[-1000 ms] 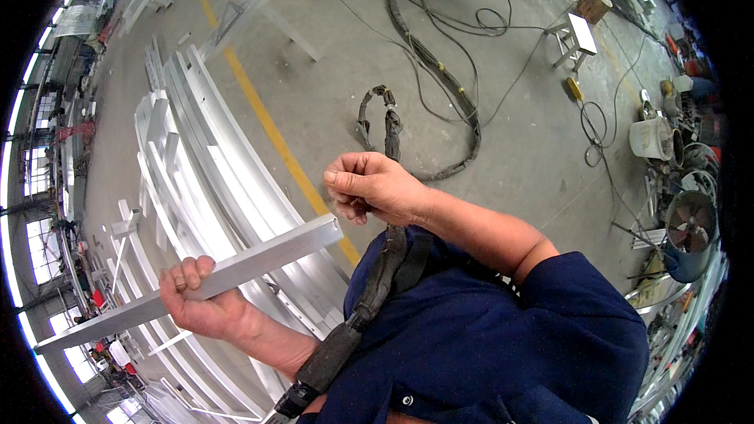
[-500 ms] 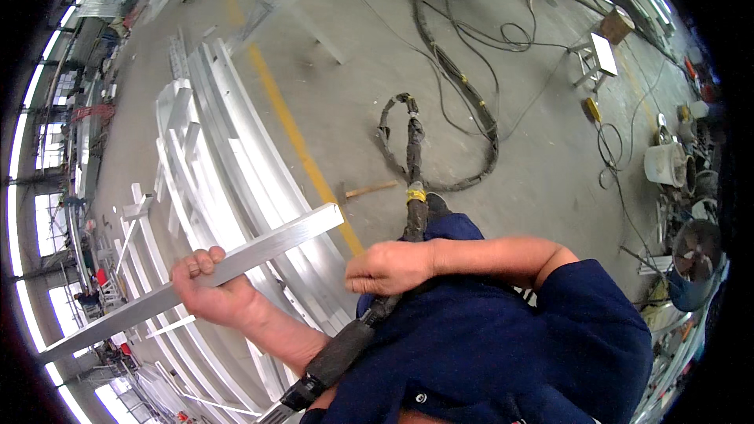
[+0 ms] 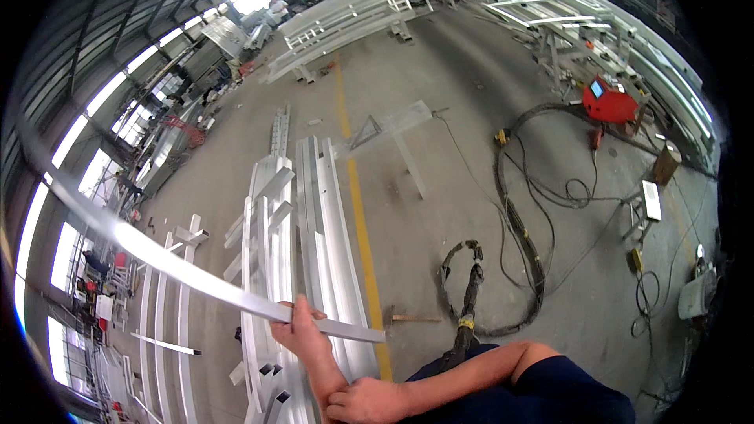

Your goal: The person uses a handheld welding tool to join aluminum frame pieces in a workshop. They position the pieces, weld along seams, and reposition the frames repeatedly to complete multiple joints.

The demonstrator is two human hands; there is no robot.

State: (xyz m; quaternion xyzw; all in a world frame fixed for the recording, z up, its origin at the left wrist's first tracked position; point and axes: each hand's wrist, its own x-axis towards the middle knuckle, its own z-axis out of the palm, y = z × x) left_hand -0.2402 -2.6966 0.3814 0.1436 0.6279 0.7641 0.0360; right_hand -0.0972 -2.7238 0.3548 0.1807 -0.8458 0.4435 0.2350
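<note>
A long silvery metal tube [image 3: 184, 273] slants across the left side, its far end rising past the windows. Around it, close to its lower end, my left hand [image 3: 302, 331] is closed, with the thumb over the top. My right hand [image 3: 369, 400] is curled beside my left forearm at the lower edge. Whatever lies inside its fingers, if anything, is hidden. A thick black wrapped cable [image 3: 469, 302] with yellow tape runs up from my body and loops on the floor.
Long metal profiles [image 3: 345, 267] lie stacked beneath the tube, along a yellow floor line [image 3: 358, 224]. More bars [image 3: 161, 330] rest farther left. Right of centre are a red machine [image 3: 616, 106], a small white-topped stool [image 3: 651, 200] and cables across the floor. Loaded racks [image 3: 345, 35] stand at the back.
The view has tilted up and shifted left, bringing the racks into sight. The tube's far end has swung upward in my left hand. My right hand is now closer to my left forearm.
</note>
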